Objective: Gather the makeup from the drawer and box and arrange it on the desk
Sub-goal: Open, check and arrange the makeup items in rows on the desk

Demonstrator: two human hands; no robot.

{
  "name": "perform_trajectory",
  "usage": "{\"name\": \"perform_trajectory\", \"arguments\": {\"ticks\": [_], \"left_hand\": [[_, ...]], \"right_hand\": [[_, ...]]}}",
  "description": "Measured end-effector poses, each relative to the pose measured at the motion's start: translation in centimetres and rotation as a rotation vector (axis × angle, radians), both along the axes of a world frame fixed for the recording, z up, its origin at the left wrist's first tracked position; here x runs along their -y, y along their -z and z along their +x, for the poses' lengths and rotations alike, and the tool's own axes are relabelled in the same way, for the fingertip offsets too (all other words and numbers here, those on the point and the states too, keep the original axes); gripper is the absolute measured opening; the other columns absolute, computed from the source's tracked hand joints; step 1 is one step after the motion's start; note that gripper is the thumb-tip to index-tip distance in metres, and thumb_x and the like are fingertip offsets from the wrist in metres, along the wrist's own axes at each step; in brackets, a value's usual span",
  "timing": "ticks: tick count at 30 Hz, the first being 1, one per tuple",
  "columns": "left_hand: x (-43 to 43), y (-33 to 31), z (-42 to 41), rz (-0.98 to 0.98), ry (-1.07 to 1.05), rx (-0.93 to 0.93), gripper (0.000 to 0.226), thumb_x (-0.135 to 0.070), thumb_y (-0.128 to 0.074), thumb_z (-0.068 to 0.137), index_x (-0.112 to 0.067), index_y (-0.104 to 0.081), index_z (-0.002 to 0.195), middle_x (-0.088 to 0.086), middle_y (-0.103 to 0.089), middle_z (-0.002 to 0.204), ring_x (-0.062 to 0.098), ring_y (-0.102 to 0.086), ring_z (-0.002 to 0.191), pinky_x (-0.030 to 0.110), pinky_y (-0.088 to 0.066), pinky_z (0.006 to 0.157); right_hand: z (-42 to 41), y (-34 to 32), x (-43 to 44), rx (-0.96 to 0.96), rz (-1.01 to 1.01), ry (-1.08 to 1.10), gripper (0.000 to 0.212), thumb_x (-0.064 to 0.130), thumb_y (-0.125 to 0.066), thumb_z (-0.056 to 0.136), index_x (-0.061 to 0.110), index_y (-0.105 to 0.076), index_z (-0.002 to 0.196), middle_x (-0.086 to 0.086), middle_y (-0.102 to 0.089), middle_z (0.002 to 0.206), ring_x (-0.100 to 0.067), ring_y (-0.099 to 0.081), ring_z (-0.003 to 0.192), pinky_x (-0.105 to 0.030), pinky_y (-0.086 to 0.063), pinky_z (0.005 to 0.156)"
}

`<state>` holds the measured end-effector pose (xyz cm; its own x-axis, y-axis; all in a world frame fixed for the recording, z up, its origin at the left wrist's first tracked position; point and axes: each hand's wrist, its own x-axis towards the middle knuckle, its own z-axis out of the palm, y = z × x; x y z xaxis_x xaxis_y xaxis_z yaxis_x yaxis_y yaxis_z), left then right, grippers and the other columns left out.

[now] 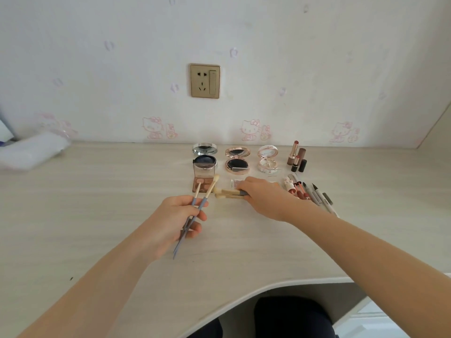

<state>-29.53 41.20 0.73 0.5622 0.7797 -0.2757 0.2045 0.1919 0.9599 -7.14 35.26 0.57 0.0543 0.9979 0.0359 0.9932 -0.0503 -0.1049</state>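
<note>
a silver compact (204,154), a rose-gold compact (238,159) and a white compact (268,158) lie open in a row. an eyeshadow palette (203,185) lies just before the silver one. lipsticks (296,156) stand uncapped at the right, pencils (317,195) fanned near them. two blue-handled brushes (202,198) tilt upward in the left hand (175,215); a bunch of brushes (228,193) lies sideways in the right hand (261,196).

Brushes (210,189) in my left hand (170,215): grey-blue handles, cream bristles. Desk (97,203) pale beige woodgrain. Wallpaper (292,69) white, pink cartoon-cat pattern. Socket (205,81) gold. Then silver compact (204,156), rose-gold compact (237,159), white-pink compact (267,158). Palette (201,185) brown, pink.
</note>
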Motion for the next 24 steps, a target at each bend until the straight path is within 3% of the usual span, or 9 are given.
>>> {"name": "perform_trajectory", "arguments": {"ticks": [3, 10, 15, 19, 24], "left_hand": [[0.3, -0.1, 0.0, -0.053, 0.026, 0.044, 0.026, 0.003, -0.045, 0.093, -0.006, -0.068, 0.102, 0.010, -0.067, 0.078, 0.023, -0.066, 0.060, 0.028, -0.053, 0.052], [0.4, 0.0, 0.5, -0.140, 0.075, 0.113, 0.023, 0.005, -0.043, 0.095, -0.002, -0.061, 0.107, 0.014, -0.072, 0.083, 0.035, -0.071, 0.088, 0.043, -0.058, 0.077], [0.6, 0.4, 0.8, -0.156, 0.088, 0.126, 0.022, 0.004, -0.042, 0.097, -0.001, -0.056, 0.113, 0.013, -0.068, 0.078, 0.034, -0.071, 0.090, 0.042, -0.058, 0.077], [1.2, 0.6, 1.2, -0.211, 0.090, 0.164, 0.023, 0.004, -0.043, 0.097, -0.003, -0.055, 0.115, 0.010, -0.064, 0.074, 0.034, -0.071, 0.091, 0.042, -0.057, 0.082], [1.9, 0.9, 2.0, -0.200, -0.011, 0.250, 0.018, 0.003, -0.046, 0.096, -0.003, -0.057, 0.110, 0.008, -0.065, 0.076, 0.030, -0.071, 0.091, 0.040, -0.057, 0.080]], "right_hand": [[0.1, 0.6, 0.0, 0.078, 0.045, -0.049, 0.018, 0.018, -0.040, 0.099, 0.018, -0.051, 0.113, 0.001, -0.051, 0.109, -0.024, -0.055, 0.092, -0.027, -0.025, 0.053], [-0.3, 0.9, 0.3, 0.070, 0.049, -0.069, 0.029, 0.026, -0.047, 0.097, 0.019, -0.048, 0.125, -0.001, -0.049, 0.126, -0.023, -0.048, 0.110, -0.035, -0.044, 0.085], [-0.3, 1.4, 0.6, 0.078, 0.072, -0.094, 0.034, 0.027, -0.043, 0.099, 0.019, -0.044, 0.132, -0.001, -0.045, 0.132, -0.023, -0.046, 0.110, -0.036, -0.043, 0.092], [-0.2, 1.7, 1.2, 0.044, 0.103, -0.078, 0.043, 0.029, -0.045, 0.098, 0.021, -0.038, 0.140, 0.001, -0.040, 0.139, -0.022, -0.040, 0.122, -0.030, -0.035, 0.101], [-2.2, 1.6, 3.4, -0.173, 0.316, -0.024, 0.029, 0.022, -0.050, 0.096, 0.017, -0.053, 0.124, 0.002, -0.053, 0.124, -0.017, -0.045, 0.113, -0.026, -0.037, 0.093]]}}
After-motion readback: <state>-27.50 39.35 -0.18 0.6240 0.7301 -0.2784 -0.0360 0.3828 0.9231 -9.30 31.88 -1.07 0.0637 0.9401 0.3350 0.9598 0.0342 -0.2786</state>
